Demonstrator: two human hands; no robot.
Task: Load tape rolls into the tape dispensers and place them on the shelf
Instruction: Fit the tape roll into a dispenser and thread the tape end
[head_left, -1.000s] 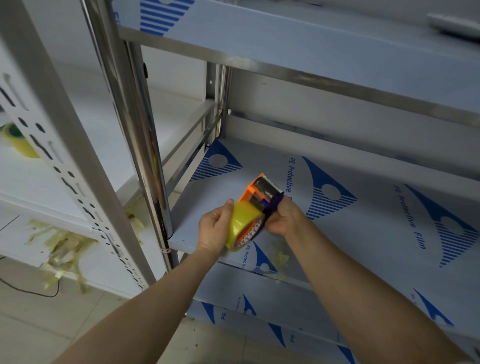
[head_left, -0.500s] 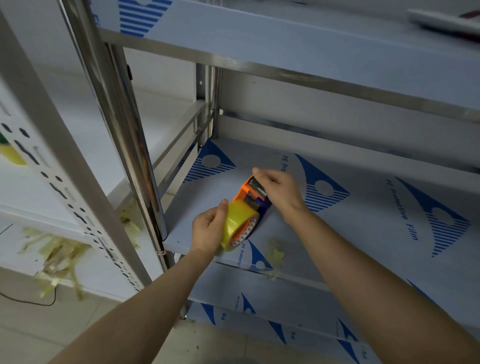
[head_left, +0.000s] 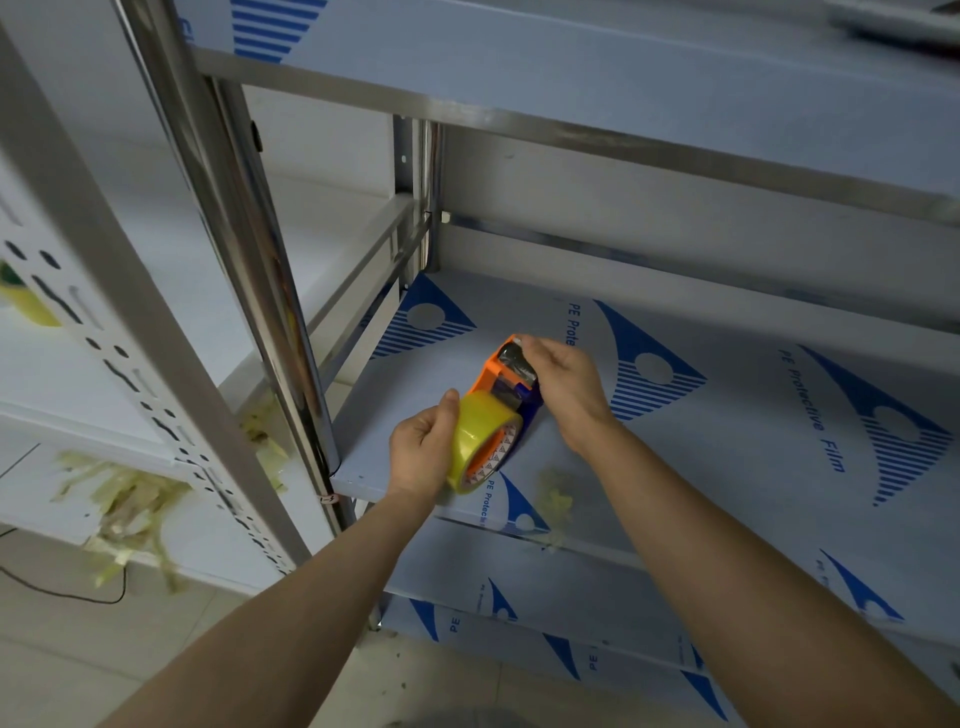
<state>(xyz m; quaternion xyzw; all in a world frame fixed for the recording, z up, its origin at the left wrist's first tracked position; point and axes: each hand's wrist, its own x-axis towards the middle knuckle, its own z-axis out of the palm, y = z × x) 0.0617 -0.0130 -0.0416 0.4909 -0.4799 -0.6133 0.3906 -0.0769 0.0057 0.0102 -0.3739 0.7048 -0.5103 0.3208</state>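
The yellow tape roll (head_left: 480, 436), gripped by the left hand (head_left: 423, 447), appears seated in the orange tape dispenser (head_left: 506, 374), which is held by the right hand (head_left: 569, 395) over the shelf (head_left: 727, 467) front, not yet released.

tape roll (head_left: 475, 431) in dispenser (head_left: 491, 371) | dispenser apparently on shelf (head_left: 727, 467) | post (head_left: 249, 260) left

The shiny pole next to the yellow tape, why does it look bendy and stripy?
In the head view, the wide-angle lens slightly curves the steel pole; its mirror surface reflects light as bright streaks; the top right corner is blurred.
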